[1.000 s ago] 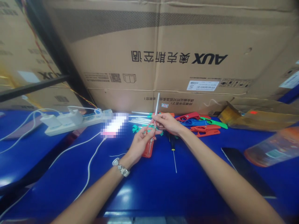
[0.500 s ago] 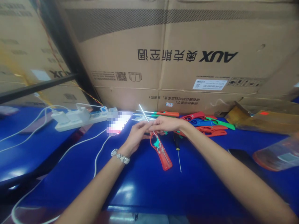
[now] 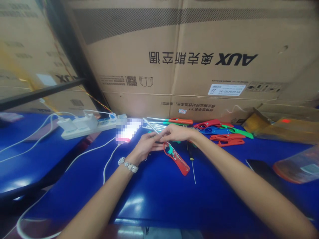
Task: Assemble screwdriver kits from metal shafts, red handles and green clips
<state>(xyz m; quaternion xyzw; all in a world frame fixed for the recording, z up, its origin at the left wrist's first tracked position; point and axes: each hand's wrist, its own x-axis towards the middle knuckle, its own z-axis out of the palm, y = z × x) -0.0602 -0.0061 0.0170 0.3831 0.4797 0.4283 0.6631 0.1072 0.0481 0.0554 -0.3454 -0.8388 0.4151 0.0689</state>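
Observation:
A red long-necked lighter (image 3: 181, 163) lies slanted between my hands, its handle shell open on the upper side. A teal trigger and thin white wire show inside. My left hand (image 3: 145, 146), with a metal bracelet at the wrist, grips the lighter near the base of its silver tube (image 3: 150, 125). From the right, my right hand (image 3: 176, 132) pinches the same place, fingertips meeting those of the left. The fingers hide the joint between tube and handle. Close to the right of the handle lies a screwdriver (image 3: 191, 156) with a black and yellow grip.
Behind my hands lie finished-looking lighters (image 3: 179, 121) and several coloured handle shells (image 3: 214, 130). A lit phone (image 3: 133, 127) and power strip (image 3: 102, 126) with white cables are at left. A dark phone (image 3: 261, 167) and clear plastic jar (image 3: 296, 168) sit right. Cardboard (image 3: 199, 33) walls the back.
The lighter has tilted further: its tube tip swings left and down, its handle end right and slightly up. Both hands keep hold. The whole view has shifted slightly.

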